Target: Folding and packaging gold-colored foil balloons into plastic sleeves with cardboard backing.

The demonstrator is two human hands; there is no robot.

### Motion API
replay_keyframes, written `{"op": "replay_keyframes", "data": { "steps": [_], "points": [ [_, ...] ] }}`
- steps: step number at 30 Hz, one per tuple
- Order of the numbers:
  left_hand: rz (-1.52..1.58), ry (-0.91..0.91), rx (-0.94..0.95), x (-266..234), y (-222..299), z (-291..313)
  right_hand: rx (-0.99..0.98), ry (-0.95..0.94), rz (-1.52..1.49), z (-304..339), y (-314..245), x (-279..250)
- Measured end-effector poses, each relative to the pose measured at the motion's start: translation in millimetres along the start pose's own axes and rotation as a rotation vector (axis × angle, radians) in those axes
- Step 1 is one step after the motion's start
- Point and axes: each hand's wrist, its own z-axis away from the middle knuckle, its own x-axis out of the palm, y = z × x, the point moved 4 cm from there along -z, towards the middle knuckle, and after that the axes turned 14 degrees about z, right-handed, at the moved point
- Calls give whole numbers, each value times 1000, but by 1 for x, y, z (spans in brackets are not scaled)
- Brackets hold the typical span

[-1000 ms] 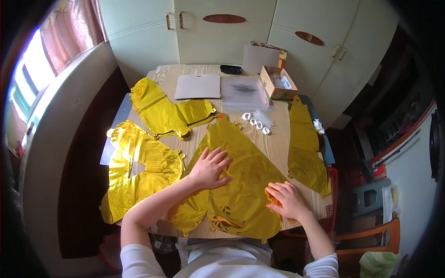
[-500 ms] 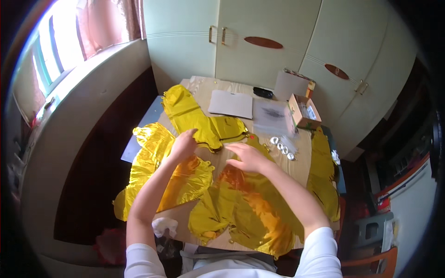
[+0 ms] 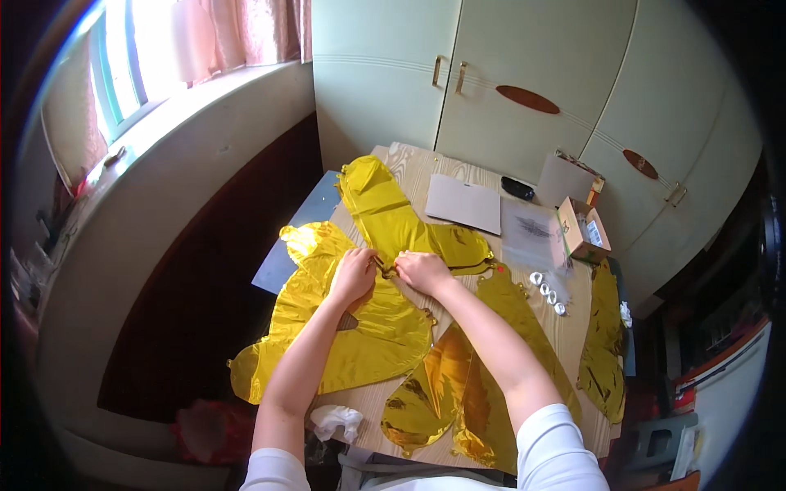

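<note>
My left hand [image 3: 354, 274] and my right hand [image 3: 422, 272] are close together over the middle of the table. Both are closed, their fingertips pinching the near edge of a flat gold foil balloon [image 3: 393, 217] that stretches to the far left. A small dark gap shows between the fingers; the exact grip is partly hidden. Beneath my left forearm lies a second, crinkled gold foil balloon [image 3: 368, 344]. Another gold foil balloon [image 3: 442, 385], shiny and creased, spreads below my right forearm near the front edge.
A further gold foil piece [image 3: 603, 344] hangs along the table's right edge. Several small white rolls [image 3: 547, 292], a grey-white sheet [image 3: 464, 203], a black case [image 3: 517, 187] and an open cardboard box [image 3: 584, 231] sit farther back. White crumpled material [image 3: 336, 421] lies at the front.
My hands, apart and with looser fingers before, have come together and closed on the far balloon's near edge. The whole view has shifted, so the table appears farther right.
</note>
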Motion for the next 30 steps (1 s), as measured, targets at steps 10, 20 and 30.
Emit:
{"op": "replay_keyframes", "data": {
  "steps": [10,20,30],
  "points": [
    [-59,35,105,2,6,6,372,-46,-273,-4,19,-9],
    [-167,-133,85,5,12,7,581,-7,-536,0,32,4],
    [-217,-173,74,5,21,7,652,-1,-601,-1,34,8]
  ]
}}
